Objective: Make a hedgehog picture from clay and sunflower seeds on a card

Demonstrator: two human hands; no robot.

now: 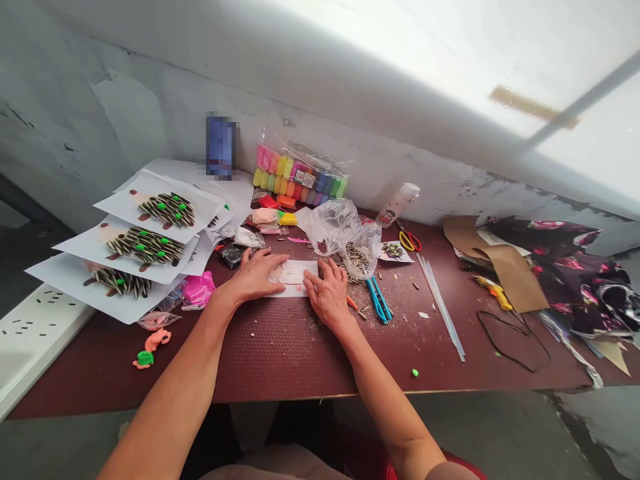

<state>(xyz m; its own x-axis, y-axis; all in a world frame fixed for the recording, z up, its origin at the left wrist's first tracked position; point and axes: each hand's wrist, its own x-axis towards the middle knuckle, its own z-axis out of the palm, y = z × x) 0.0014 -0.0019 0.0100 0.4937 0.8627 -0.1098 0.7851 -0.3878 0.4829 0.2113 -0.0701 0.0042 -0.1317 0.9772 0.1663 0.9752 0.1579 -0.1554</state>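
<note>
Paper card (295,279) sits flat on the bench (280,360), left hand (255,275) on one end, right hand (329,291) on the other, hands slightly apart, fingers kinda spread. Loose seeds (357,292) and a blue cutter (379,301) are near the right hand, seed-covered pictures (167,208) piled off left.

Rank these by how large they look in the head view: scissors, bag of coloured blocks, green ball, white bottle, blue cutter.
1. Bag of coloured blocks
2. White bottle
3. Blue cutter and scissors: too alike to rank
4. Green ball, clearly smallest
</note>
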